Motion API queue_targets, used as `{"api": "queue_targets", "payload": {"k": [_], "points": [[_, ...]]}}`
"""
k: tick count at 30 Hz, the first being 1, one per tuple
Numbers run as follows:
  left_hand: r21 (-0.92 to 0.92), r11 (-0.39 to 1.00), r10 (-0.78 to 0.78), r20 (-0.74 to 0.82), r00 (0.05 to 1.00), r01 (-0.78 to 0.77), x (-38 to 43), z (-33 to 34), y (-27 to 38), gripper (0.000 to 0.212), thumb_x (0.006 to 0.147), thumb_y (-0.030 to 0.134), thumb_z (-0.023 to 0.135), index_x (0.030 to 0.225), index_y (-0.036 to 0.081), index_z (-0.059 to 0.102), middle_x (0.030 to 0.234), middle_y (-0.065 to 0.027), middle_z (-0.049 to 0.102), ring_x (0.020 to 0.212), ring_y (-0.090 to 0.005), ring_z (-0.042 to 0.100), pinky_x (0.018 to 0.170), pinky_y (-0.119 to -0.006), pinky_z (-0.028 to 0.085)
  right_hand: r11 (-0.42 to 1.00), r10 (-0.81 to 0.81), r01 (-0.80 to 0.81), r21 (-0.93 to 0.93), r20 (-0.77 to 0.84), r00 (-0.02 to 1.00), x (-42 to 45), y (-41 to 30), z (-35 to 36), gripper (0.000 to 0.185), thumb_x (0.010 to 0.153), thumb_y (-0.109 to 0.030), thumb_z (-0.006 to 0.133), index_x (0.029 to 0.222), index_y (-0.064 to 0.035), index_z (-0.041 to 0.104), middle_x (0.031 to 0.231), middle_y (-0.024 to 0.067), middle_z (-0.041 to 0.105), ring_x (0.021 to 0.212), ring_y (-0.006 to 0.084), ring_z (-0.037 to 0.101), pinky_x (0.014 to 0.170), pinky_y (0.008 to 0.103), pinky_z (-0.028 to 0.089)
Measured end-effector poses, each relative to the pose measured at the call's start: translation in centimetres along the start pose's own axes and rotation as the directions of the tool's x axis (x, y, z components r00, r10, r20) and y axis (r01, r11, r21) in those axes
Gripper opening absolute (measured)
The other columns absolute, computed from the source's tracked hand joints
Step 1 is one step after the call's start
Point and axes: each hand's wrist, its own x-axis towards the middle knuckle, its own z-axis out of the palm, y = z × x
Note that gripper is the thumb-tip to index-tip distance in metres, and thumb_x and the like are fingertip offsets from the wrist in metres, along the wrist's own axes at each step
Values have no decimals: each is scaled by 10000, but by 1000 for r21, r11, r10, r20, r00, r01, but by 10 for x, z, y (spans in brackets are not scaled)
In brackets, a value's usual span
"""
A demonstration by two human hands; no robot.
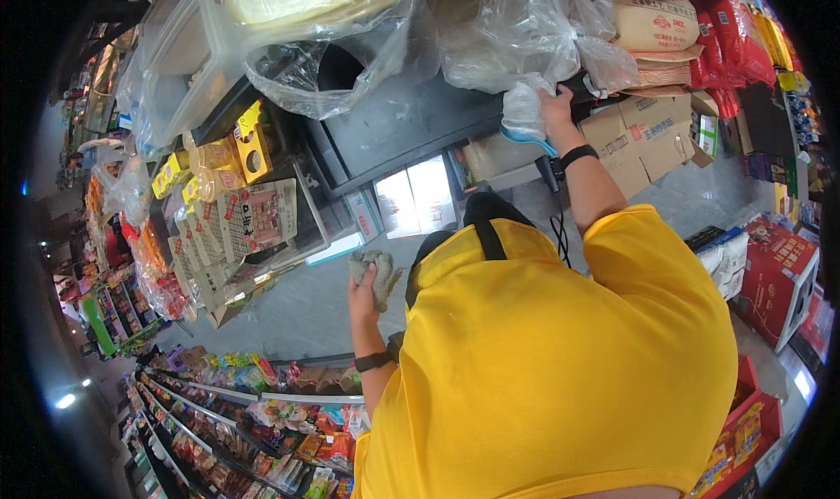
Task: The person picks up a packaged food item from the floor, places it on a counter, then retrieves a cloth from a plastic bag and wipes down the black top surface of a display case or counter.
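My left hand (363, 297) is closed around a crumpled grey cloth (375, 269), low beside my body. Farther forward, my right hand (556, 113) is at a bundled white plastic bag (523, 107), fingers curled against its side. Below that bag shows the curved rim of a blue item (525, 137), mostly covered. Large clear plastic bags (518, 33) hang over the far side of the black counter shelf (400, 128). Between my arms, the shelf's dark surface carries pale smudges.
Cardboard boxes (636, 141) stand right of my right arm, below stacked paper sacks (656, 17). Flat printed bags (243, 230) and yellow boxes (252, 145) lie on the left. Shelves of packaged snacks (282, 427) run behind me. A black cable (560, 236) hangs near my right side.
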Motion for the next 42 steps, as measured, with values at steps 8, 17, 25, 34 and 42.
{"api": "queue_targets", "payload": {"k": [8, 17, 25, 34, 42], "points": [[76, 996, 38, 84, 996, -45, 31, -12, -1, 429, 892, 211, 698, 1253, 33, 547, 1094, -95, 658, 912, -233, 670, 696, -348, 546, 872, -68, 255, -418, 411, 909, -33, -19, -7, 429, 904, -330, 657, 1080, 62, 647, 956, 175, 696, 880, 252, 670, 759, 374, 506], [65, 997, 20, 119, 993, -28, 45, -34, 10, 424, 893, 179, 694, 1256, 23, 542, 1114, -94, 642, 958, -221, 646, 764, -338, 534, 797, 112, 342, -498, 678, 726, -188, 18, 21, 534, 928, -440, 584, 1161, 39, 615, 1055, 240, 666, 1030, 307, 639, 875, 396, 482], [89, 995, 31, 170, 985, -47, 53, -47, 14, 427, 894, 174, 692, 1263, 16, 545, 1140, -97, 637, 974, -222, 646, 771, -341, 538, 984, 178, -136, -115, 695, 697, -211, -25, 13, 415, 956, -257, 572, 1249, 37, 558, 1134, 162, 647, 1005, 245, 638, 852, 346, 510], [56, 995, 69, 189, 980, -81, 64, -48, 14, 449, 900, 181, 686, 1294, 32, 534, 1180, -98, 639, 1011, -236, 647, 788, -360, 541, 995, 63, -96, 41, 494, 867, -239, -79, -7, 500, 894, -328, 641, 1232, 28, 548, 1048, 108, 654, 892, 178, 636, 767, 306, 507], [55, 998, 35, 147, 989, -44, 79, -63, 12, 446, 880, 166, 702, 1275, 22, 552, 1160, -97, 646, 1022, -210, 634, 845, -334, 518, 848, -524, 452, 278, 301, 797, -262, -146, -77, 348, 949, -232, 540, 1184, 22, 584, 1060, 111, 657, 927, 186, 651, 807, 310, 535]]}}
